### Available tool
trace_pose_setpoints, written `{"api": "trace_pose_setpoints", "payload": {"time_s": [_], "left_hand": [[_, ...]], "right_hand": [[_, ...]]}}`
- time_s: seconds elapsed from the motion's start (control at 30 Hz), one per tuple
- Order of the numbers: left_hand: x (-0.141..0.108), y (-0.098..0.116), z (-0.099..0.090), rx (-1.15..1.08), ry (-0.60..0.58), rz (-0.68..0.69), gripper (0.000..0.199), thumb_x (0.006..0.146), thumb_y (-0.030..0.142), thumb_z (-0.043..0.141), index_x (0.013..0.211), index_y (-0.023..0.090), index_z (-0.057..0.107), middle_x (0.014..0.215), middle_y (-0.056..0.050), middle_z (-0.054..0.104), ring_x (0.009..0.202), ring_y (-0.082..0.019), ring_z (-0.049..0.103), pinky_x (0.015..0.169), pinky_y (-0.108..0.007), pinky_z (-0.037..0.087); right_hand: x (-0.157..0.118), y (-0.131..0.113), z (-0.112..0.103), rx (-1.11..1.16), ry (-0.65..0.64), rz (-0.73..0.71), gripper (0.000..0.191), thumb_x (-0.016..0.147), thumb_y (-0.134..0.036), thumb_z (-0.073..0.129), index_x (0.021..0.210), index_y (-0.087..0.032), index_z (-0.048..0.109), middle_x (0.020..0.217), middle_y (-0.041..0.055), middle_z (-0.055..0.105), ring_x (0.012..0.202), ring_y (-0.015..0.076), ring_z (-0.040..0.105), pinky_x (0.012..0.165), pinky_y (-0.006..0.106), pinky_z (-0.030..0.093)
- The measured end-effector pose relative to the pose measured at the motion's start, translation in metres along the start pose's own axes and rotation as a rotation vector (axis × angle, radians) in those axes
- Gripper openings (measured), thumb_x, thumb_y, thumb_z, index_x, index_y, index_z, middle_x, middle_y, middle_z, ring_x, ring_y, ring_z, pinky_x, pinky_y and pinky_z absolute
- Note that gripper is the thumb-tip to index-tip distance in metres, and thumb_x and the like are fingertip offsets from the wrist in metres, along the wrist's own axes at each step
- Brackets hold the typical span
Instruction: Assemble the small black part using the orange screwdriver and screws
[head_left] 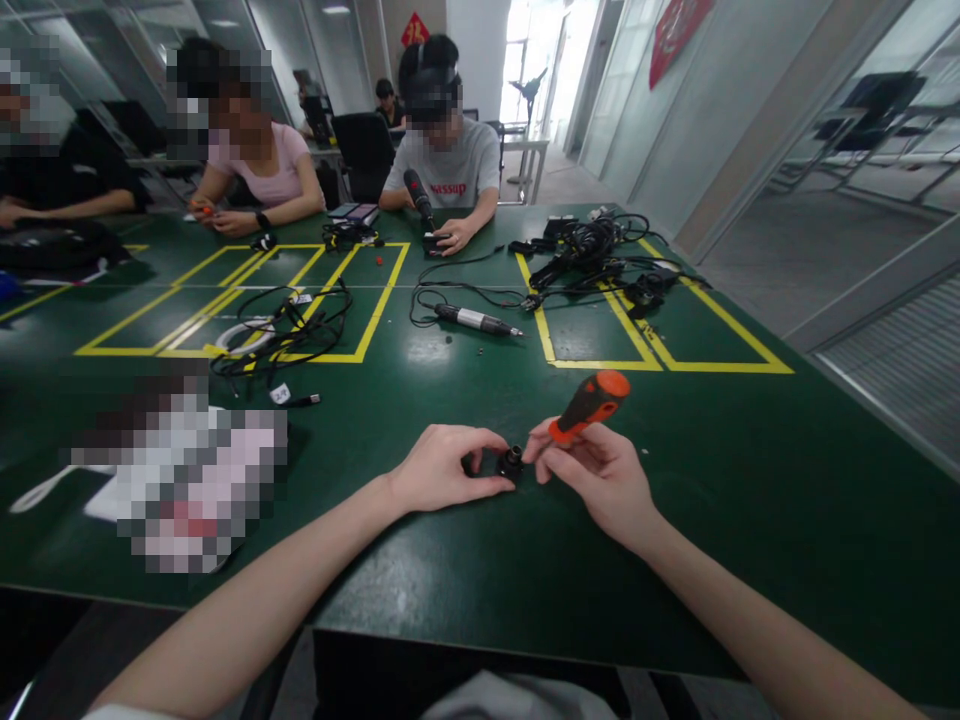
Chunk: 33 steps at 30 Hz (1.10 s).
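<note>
Near the middle of the table's front half, my left hand (454,466) pinches a small black round part (511,462) between thumb and forefinger. A short, metallic-looking stub rises from the part's top. My right hand (596,470) is closed on a screwdriver (592,403) with an orange and black handle that leans up and to the right. The fingers hide most of its shaft, and I cannot see where its tip is. My right fingertips are just right of the black part, close to my left fingertips.
Beyond my hands lies a corded electric screwdriver (476,320). Black cables (592,250) heap at the back right, and a cable coil (281,335) lies left. A blurred pouch-like item (202,490) is at the left front. Several people sit opposite, one holding a power tool (418,198).
</note>
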<state>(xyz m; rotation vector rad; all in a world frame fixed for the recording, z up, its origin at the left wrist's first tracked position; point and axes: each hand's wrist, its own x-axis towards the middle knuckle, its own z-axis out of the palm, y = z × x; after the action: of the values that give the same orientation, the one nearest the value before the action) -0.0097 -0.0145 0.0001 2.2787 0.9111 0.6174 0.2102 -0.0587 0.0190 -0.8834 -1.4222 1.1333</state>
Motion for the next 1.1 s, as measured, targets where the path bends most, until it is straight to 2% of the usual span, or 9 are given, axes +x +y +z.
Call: {"api": "trace_pose_setpoints", "payload": {"time_s": [0.27,0.37,0.5,0.7,0.8,0.93,1.03,1.1], "left_hand": [[0.0004,-0.0006,-0.0003,-0.016,0.006,0.022,0.034,0.084,0.040,0.082,0.109,0.019,0.076,0.070,0.004,0.065,0.059,-0.008,0.056,0.059,-0.019,0.041],[0.0001,-0.0010,-0.0003,-0.016,0.002,0.010,0.033,0.084,0.040,0.081,0.109,0.019,0.076,0.069,0.004,0.064,0.057,-0.008,0.054,0.057,-0.019,0.040],[-0.0005,-0.0013,-0.0003,-0.026,-0.002,-0.004,0.034,0.085,0.041,0.079,0.109,0.019,0.075,0.071,0.003,0.066,0.058,-0.009,0.055,0.058,-0.019,0.040],[-0.0005,0.0000,-0.0012,-0.036,-0.001,-0.003,0.032,0.085,0.041,0.078,0.108,0.019,0.074,0.069,0.004,0.063,0.058,-0.009,0.054,0.057,-0.019,0.039],[-0.0002,0.0003,-0.0023,-0.047,-0.004,0.008,0.031,0.086,0.039,0.076,0.109,0.019,0.074,0.067,0.004,0.062,0.057,-0.009,0.054,0.057,-0.019,0.039],[0.0003,-0.0004,-0.0027,-0.054,-0.007,0.025,0.029,0.088,0.036,0.074,0.110,0.018,0.074,0.066,0.005,0.063,0.055,-0.008,0.052,0.057,-0.019,0.040],[0.0008,-0.0007,-0.0028,-0.059,0.007,0.039,0.028,0.087,0.035,0.073,0.109,0.018,0.074,0.067,0.004,0.063,0.054,-0.008,0.052,0.057,-0.019,0.039],[0.0012,-0.0005,-0.0037,-0.065,0.001,0.041,0.028,0.088,0.035,0.073,0.110,0.018,0.075,0.067,0.004,0.064,0.055,-0.008,0.051,0.057,-0.019,0.039]], "right_hand": [[0.0015,-0.0010,-0.0006,-0.059,0.031,-0.027,0.033,0.087,-0.049,0.081,0.080,-0.019,0.073,0.080,0.0062,0.073,0.058,0.0136,0.063,0.056,0.029,0.056],[0.0019,0.0004,-0.0004,-0.019,0.005,-0.025,0.035,0.092,-0.053,0.074,0.084,-0.019,0.074,0.074,0.0044,0.069,0.055,0.0133,0.061,0.054,0.029,0.056],[0.0007,0.0036,0.0013,0.077,-0.002,0.003,0.034,0.091,-0.052,0.076,0.099,-0.019,0.071,0.081,0.0056,0.074,0.057,0.0139,0.065,0.056,0.029,0.060],[0.0009,0.0015,-0.0012,0.016,0.019,0.058,0.033,0.083,-0.048,0.084,0.083,-0.018,0.070,0.076,0.0054,0.073,0.056,0.0137,0.063,0.055,0.029,0.059],[0.0019,0.0005,-0.0020,0.020,0.008,0.029,0.030,0.085,-0.046,0.084,0.083,-0.018,0.073,0.074,0.0038,0.070,0.056,0.0133,0.062,0.054,0.028,0.057],[0.0019,0.0013,-0.0003,0.058,-0.041,0.005,0.032,0.094,-0.050,0.073,0.089,-0.019,0.074,0.073,0.0038,0.070,0.055,0.0131,0.061,0.055,0.029,0.057],[0.0010,0.0025,0.0011,0.070,-0.017,0.006,0.032,0.088,-0.051,0.079,0.093,-0.020,0.073,0.081,0.0059,0.074,0.060,0.0142,0.064,0.059,0.030,0.060],[0.0006,0.0034,0.0012,0.051,0.017,0.018,0.032,0.083,-0.048,0.085,0.087,-0.019,0.072,0.080,0.0060,0.075,0.060,0.0141,0.065,0.059,0.029,0.060]]}}
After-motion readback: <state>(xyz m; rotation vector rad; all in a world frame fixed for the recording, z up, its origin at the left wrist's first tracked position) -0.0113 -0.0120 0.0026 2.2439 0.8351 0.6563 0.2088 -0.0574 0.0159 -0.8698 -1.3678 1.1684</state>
